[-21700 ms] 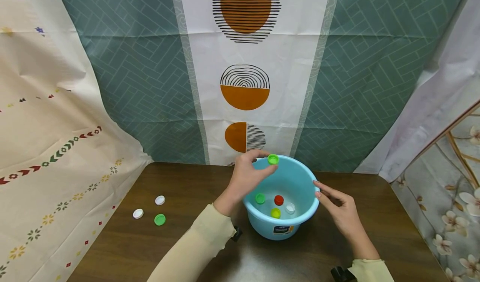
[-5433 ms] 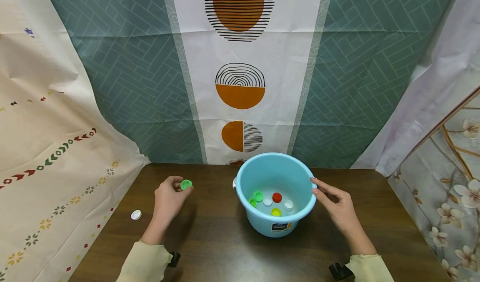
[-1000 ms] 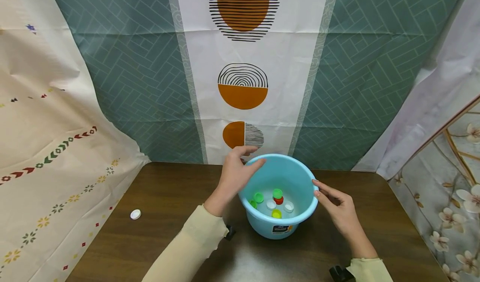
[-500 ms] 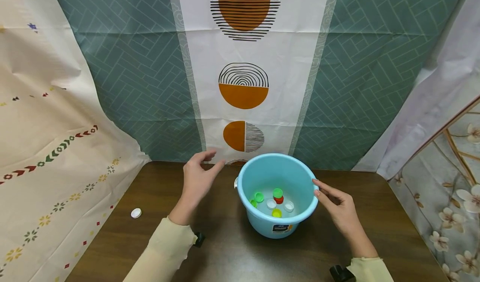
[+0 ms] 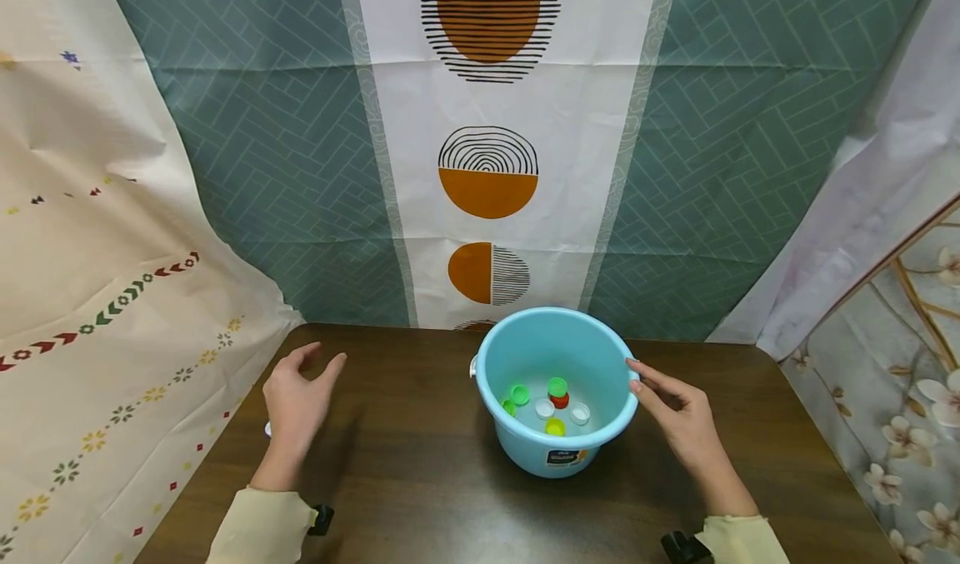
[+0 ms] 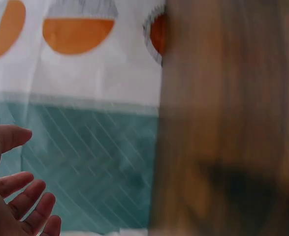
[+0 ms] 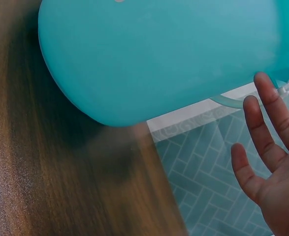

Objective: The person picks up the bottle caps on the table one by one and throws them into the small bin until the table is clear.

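Note:
On the right, my right hand (image 5: 681,414) pinches the rim of a light-blue plastic bucket (image 5: 558,347) between thumb and fingers. Lying on the bucket's bottom are several bottle caps: a green cap (image 5: 557,386) partly over a red cap (image 5: 559,401), more green ones, a yellow cap (image 5: 555,426), and white or clear caps (image 5: 544,409). My left hand (image 5: 294,401) hovers over the table's left side, thumb and fingers spread, holding nothing. A white cap (image 5: 267,430) there is mostly hidden behind it. In the right wrist view, fingers (image 7: 270,98) reach along the bucket's outer wall.
The dark wooden table (image 5: 405,481) ends against a green and white patterned cloth (image 5: 315,239). A cream cloth (image 5: 150,322) hangs at the left, a floral one (image 5: 892,431) at the right.
Over the last second my empty left hand moved from the bucket to the left. Earlier, it brought caps from the left side, including a green one now in the bucket. The right hand stayed.

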Action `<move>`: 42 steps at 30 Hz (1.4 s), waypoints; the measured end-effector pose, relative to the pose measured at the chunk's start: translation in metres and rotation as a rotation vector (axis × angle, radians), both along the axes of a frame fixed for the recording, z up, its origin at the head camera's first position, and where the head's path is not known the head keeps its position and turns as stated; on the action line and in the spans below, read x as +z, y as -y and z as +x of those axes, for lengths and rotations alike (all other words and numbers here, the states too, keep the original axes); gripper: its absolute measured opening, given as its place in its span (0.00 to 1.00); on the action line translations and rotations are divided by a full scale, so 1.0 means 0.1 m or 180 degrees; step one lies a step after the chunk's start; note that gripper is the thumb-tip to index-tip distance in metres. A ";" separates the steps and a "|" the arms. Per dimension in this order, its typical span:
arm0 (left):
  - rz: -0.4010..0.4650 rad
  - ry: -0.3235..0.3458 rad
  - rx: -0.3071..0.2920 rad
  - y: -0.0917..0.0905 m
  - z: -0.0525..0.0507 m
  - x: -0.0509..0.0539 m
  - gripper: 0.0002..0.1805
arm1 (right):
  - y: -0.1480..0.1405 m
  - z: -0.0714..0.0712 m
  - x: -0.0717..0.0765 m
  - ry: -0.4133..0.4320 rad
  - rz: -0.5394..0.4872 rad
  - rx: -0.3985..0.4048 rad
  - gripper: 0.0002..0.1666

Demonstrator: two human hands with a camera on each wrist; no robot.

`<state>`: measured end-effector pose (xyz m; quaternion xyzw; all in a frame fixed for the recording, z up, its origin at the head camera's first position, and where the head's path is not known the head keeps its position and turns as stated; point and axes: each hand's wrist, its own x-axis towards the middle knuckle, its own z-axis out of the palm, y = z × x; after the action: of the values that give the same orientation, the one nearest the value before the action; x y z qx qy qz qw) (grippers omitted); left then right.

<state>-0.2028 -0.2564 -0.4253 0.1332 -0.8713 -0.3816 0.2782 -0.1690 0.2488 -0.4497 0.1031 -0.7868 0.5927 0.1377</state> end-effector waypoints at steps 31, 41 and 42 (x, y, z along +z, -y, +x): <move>-0.0284 0.2122 0.0140 0.85 0.10 -0.66 0.59 | 0.00 0.00 -0.02 0.0018 -0.0053 0.0030 0.22; -0.0511 0.2086 -0.0021 0.86 0.12 -0.69 0.45 | 0.01 0.01 0.00 0.0012 -0.0057 0.0018 0.22; -0.0520 0.2058 -0.0015 0.86 0.12 -0.69 0.43 | 0.01 0.00 0.00 0.0013 -0.0058 0.0014 0.22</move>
<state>-0.1906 -0.3424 -0.4946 0.2226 -0.9425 -0.2492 -0.0038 -0.1685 0.2478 -0.4499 0.1023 -0.7814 0.6004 0.1356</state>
